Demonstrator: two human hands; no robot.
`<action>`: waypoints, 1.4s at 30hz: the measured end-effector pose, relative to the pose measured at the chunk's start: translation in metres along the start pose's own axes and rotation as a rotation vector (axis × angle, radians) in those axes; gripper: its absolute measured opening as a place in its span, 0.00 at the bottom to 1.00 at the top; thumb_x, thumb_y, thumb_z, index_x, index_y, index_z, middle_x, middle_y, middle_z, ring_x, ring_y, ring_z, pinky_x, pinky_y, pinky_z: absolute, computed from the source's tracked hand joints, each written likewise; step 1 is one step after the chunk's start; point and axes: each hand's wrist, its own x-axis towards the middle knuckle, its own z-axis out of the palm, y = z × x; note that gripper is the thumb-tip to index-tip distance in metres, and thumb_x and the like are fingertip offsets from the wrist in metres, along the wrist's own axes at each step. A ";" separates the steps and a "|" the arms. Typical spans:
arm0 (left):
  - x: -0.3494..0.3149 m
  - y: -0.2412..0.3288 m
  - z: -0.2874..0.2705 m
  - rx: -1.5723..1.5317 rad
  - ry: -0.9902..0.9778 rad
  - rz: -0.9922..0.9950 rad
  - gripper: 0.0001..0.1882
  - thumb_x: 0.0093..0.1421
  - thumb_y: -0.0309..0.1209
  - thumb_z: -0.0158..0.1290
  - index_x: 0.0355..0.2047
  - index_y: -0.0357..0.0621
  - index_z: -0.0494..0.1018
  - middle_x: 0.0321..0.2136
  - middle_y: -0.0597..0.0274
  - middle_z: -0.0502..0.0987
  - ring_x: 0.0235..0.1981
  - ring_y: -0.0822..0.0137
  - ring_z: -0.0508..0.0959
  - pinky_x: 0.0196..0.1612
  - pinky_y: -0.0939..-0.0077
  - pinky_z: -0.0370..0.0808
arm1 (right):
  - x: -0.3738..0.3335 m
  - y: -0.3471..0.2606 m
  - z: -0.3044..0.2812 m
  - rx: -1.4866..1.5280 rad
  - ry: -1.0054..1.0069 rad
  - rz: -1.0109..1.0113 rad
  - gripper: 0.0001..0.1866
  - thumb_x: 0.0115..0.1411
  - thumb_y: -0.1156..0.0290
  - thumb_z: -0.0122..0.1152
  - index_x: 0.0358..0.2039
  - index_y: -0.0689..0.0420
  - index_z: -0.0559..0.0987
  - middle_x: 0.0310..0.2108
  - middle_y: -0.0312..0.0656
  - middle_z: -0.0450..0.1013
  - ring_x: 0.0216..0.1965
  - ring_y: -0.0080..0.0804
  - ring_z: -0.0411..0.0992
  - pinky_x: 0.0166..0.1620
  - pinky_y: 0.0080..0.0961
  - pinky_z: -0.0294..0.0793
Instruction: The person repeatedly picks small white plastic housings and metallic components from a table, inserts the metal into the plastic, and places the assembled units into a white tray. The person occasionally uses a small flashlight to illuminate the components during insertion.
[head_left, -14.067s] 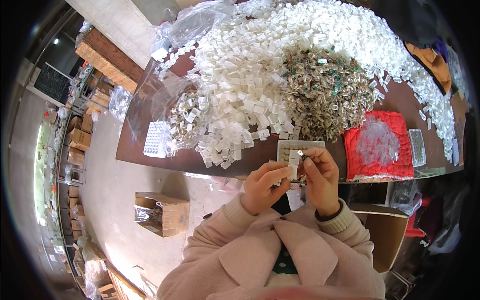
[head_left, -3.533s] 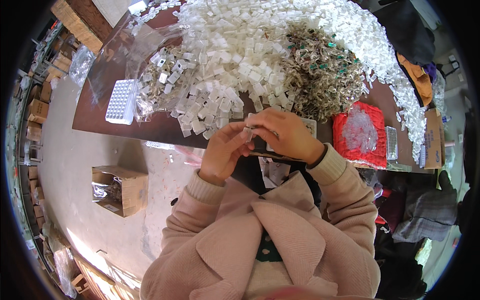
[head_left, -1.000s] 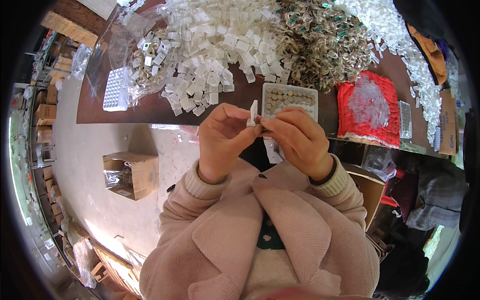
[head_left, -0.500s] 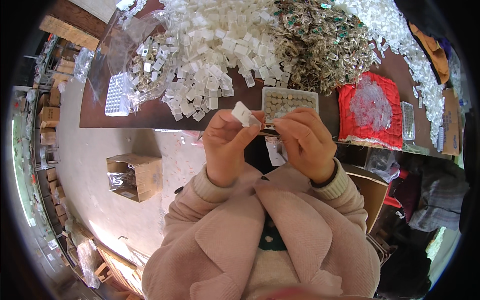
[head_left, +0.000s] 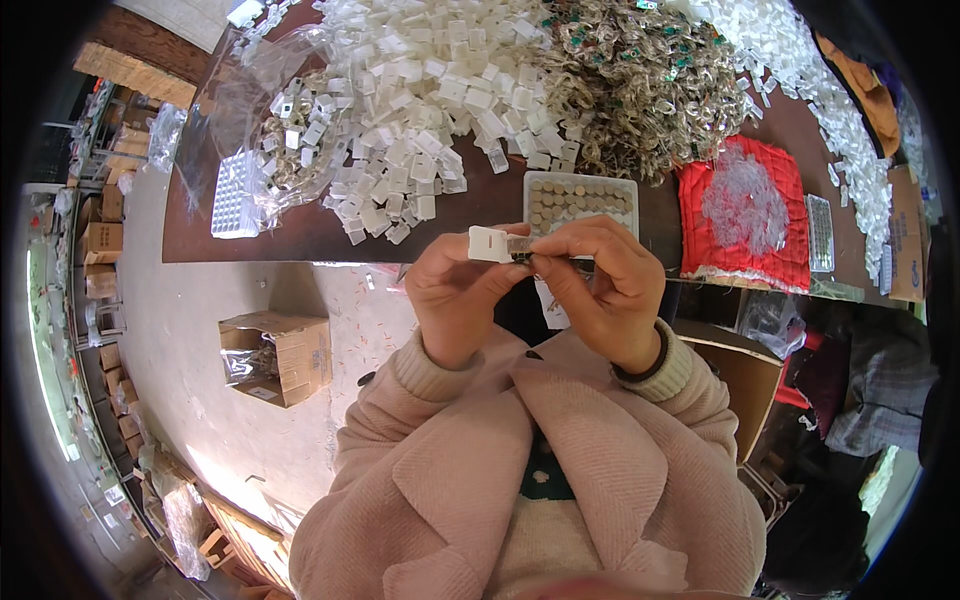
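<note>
The left hand (head_left: 452, 292) grips a small white case (head_left: 487, 244) between thumb and fingers above the near edge of the brown table (head_left: 310, 238), near a shallow tray (head_left: 635, 208), while the right hand (head_left: 612, 285) pinches a small dark piece (head_left: 521, 257) at the case's right end.

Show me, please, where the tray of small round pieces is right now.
In the head view, the tray sits right of centre near the table's front edge, just beyond the right hand and left of the red cloth.
</note>
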 end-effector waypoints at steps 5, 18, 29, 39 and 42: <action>0.000 -0.004 -0.004 -0.075 -0.023 0.106 0.16 0.56 0.08 0.56 0.42 0.36 0.73 0.44 0.47 0.80 0.46 0.61 0.81 0.50 0.65 0.80 | 0.000 0.001 -0.003 0.366 -0.110 0.281 0.11 0.54 0.85 0.67 0.39 0.62 0.83 0.34 0.43 0.78 0.33 0.25 0.78 0.37 0.18 0.77; -0.004 -0.016 0.000 0.061 -0.007 0.210 0.16 0.60 0.10 0.53 0.45 0.39 0.68 0.47 0.47 0.76 0.48 0.63 0.78 0.47 0.70 0.79 | -0.005 -0.001 0.006 0.137 -0.063 0.239 0.12 0.55 0.89 0.63 0.39 0.65 0.76 0.36 0.38 0.73 0.36 0.20 0.71 0.41 0.19 0.71; -0.006 -0.011 0.003 -0.251 0.150 -0.043 0.11 0.63 0.19 0.55 0.43 0.44 0.67 0.41 0.50 0.80 0.40 0.63 0.80 0.46 0.69 0.78 | -0.002 0.014 0.006 0.619 -0.115 0.516 0.12 0.57 0.82 0.68 0.34 0.58 0.72 0.32 0.31 0.71 0.35 0.17 0.73 0.38 0.16 0.73; 0.000 -0.016 -0.008 -0.340 0.231 -0.326 0.06 0.67 0.28 0.52 0.43 0.47 0.70 0.43 0.54 0.79 0.38 0.65 0.79 0.52 0.62 0.75 | -0.018 0.032 -0.019 -0.131 -0.045 0.227 0.10 0.58 0.81 0.66 0.41 0.61 0.79 0.33 0.36 0.76 0.32 0.19 0.74 0.37 0.21 0.75; 0.002 -0.021 -0.013 -0.363 0.221 -0.420 0.06 0.70 0.30 0.49 0.44 0.43 0.71 0.42 0.57 0.79 0.36 0.70 0.80 0.50 0.64 0.78 | -0.009 0.048 -0.043 -0.592 0.060 0.089 0.10 0.56 0.82 0.66 0.39 0.59 0.83 0.34 0.42 0.78 0.33 0.31 0.76 0.37 0.25 0.76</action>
